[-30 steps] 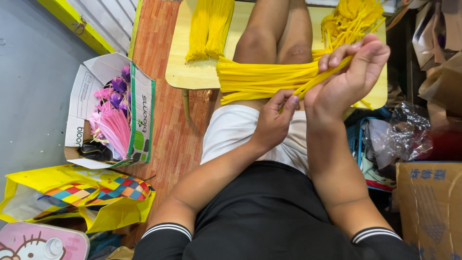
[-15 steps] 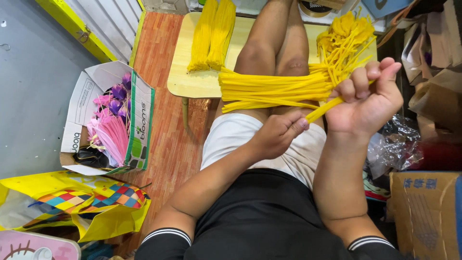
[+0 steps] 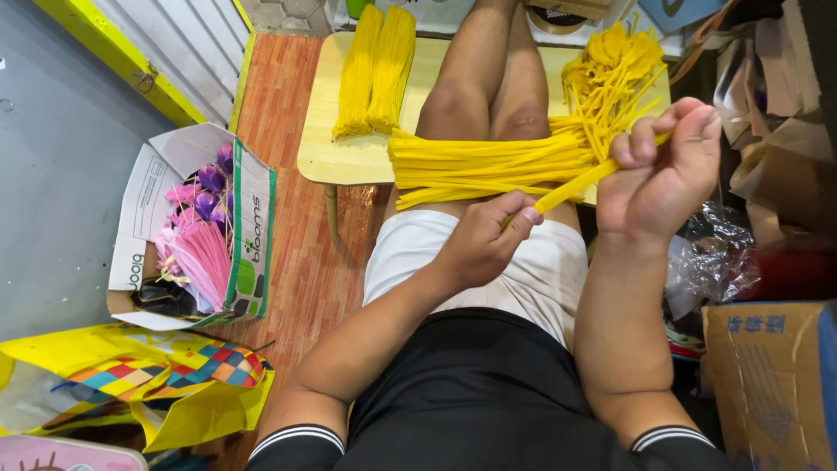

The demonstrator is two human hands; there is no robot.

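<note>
Plainly, both hands pinch long, thin, bright-yellow stems (image 3: pixel 558 189) bundled across the lap.

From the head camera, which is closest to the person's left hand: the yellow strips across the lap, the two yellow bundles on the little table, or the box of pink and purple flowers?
1. Yellow strips across the lap: left hand touches one.
2. Two yellow bundles on the small table, up ahead.
3. Cardboard box of flowers, far out on the floor, leftward.

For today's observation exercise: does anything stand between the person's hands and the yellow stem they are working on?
Nothing visible does. The right hand grips the upper end of the yellow stem and the left hand pinches its lower end, above the yellow bundle lying across the lap.
</note>
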